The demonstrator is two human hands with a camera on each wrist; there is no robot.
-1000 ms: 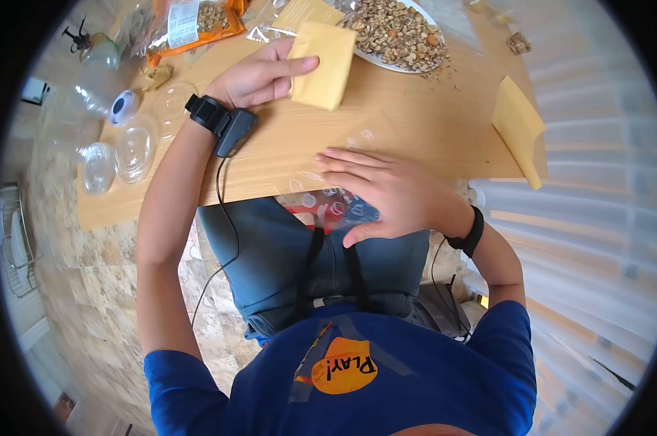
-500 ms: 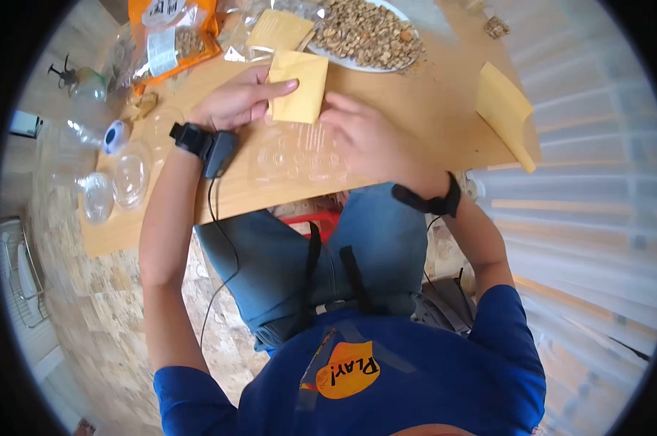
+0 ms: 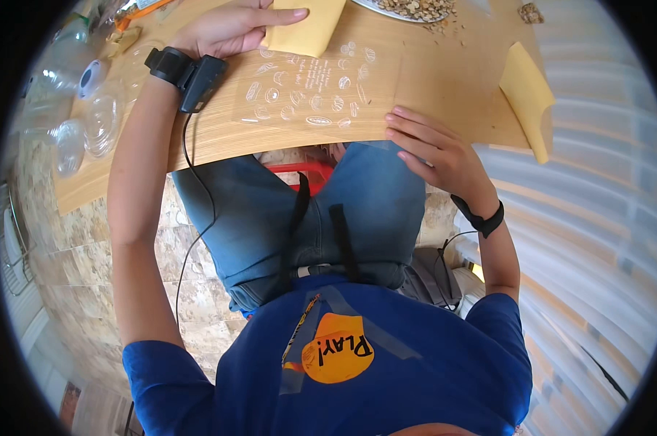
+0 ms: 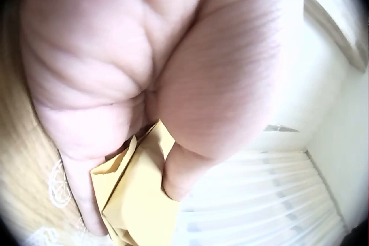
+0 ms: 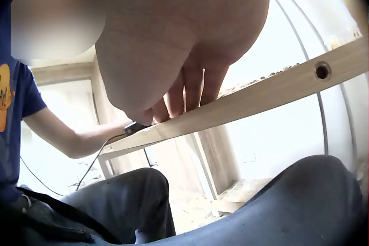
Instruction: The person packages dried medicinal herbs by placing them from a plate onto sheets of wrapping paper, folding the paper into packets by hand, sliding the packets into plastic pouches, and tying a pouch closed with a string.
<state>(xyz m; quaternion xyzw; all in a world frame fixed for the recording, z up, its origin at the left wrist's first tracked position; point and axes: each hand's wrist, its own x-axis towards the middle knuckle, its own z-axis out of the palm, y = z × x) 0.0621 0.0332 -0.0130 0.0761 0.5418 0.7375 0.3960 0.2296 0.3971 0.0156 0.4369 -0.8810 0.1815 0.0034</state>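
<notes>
Yellow paper (image 3: 305, 29): left hand (image 3: 226, 30) is pinching it near clear printed sheet (image 3: 306, 87); right hand (image 3: 448, 156), fingers extended, is touching table (image 3: 444, 87) edge; seemingly positioning, next move needing careful alignment

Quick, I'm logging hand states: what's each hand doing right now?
Left hand: closed on a yellow paper packet, pinching it.
Right hand: open, holding nothing visible, fingers at the table's near edge.

Sheer white curtains (image 3: 597, 240) hang beside the surface (image 3: 444, 87), and a red object (image 3: 317, 176) shows just past its near edge. Mottled beige flooring (image 3: 88, 283) spreads below, with a wire rack (image 3: 14, 232) at the far left.
</notes>
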